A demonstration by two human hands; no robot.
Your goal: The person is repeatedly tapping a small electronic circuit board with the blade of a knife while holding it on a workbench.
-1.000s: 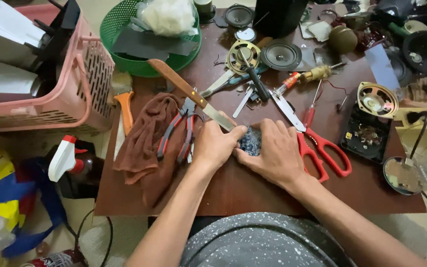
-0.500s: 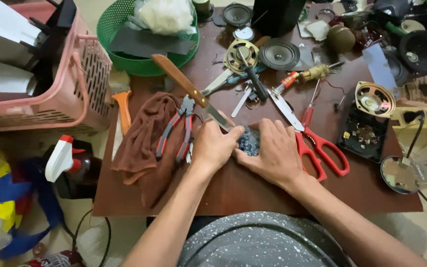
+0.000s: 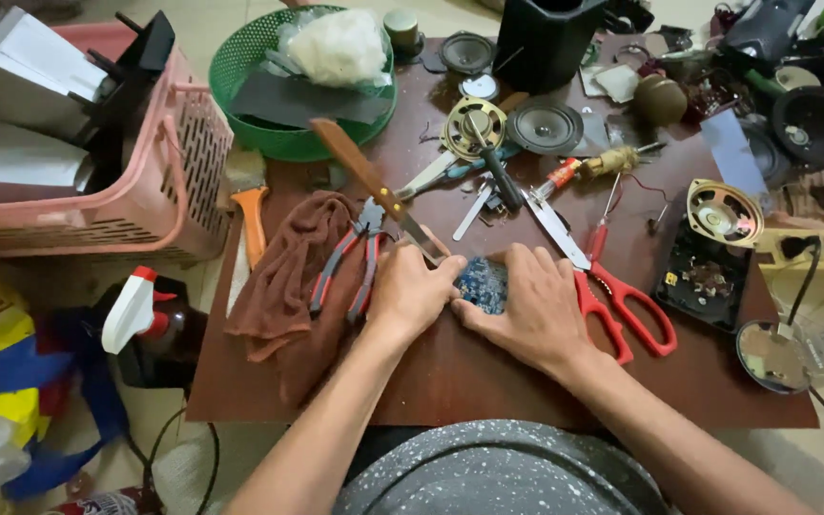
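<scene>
Both hands, left [image 3: 410, 291] and right [image 3: 526, 305], clamp a blue circuit board [image 3: 482, 283] near the worktop's [image 3: 488, 381] front edge; the knife [image 3: 374, 186] lying just beside could nick fingers.

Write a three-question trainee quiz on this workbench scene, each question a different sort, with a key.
1. True or false: both hands rest on the blue circuit board.
2. Multiple choice: what lies just to the right of the right hand? A) red-handled scissors B) a hammer C) a tape roll
3. Fill in: the red-handled pliers lie on a brown ____.

Key
1. True: the left hand and the right hand press on it from either side.
2. A
3. cloth
</scene>
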